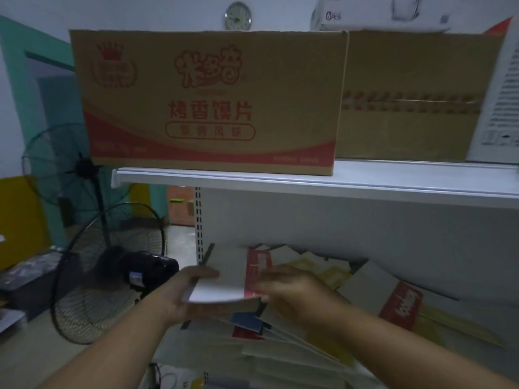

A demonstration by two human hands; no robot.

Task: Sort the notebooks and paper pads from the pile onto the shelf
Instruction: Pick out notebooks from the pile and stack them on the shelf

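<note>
cardboard box [207, 102]: 米多奇, 烤香馍片 | white box [365, 12]: 6 PCS | paper pad [219, 279] red strip: unreadable

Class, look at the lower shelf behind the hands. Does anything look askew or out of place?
Yes. The pile of pads below the white shelf board is a jumble: covers overlap at different angles, and a red-covered pad at the right lies slanted. The left hand and right hand grip a white pad.
</note>
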